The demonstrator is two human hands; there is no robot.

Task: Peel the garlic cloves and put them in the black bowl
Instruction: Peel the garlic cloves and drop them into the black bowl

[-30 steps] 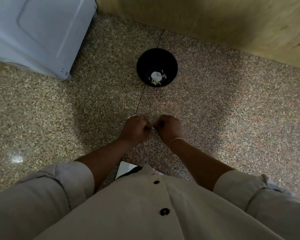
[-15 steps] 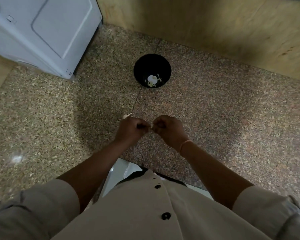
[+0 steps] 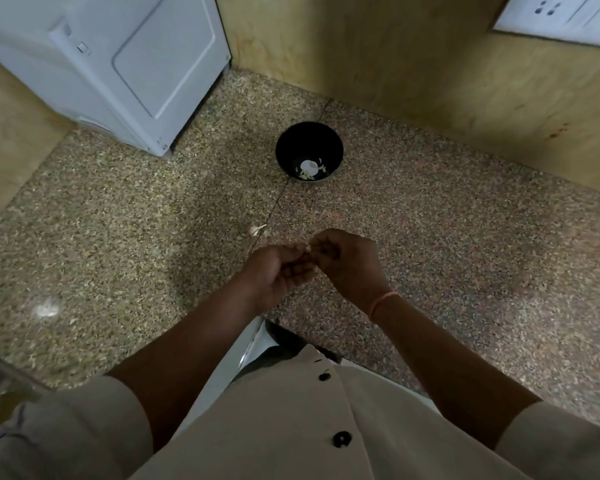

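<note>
Holding pale cloves (image 3: 307,169), the bowl (image 3: 291,147) is sitting on the speckled counter (image 3: 447,237) by a wall (image 3: 395,64); the left hand (image 3: 274,271) and right hand (image 3: 347,265) are pinching one clove (image 3: 308,248).

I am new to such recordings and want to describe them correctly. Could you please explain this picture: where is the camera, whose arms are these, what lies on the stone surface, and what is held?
There is no machine here. A person wears a wide-angle camera on the head, so you look down along their own shirt at their hands. The left hand and the right hand meet above a speckled stone surface. Together they pinch a small pale garlic clove, which is only partly visible. Beyond them stands a black bowl with some pale garlic pieces inside. A few pale scraps, likely garlic or its skin, lie on the stone just beyond the hands. A white appliance stands at the far left.
</note>
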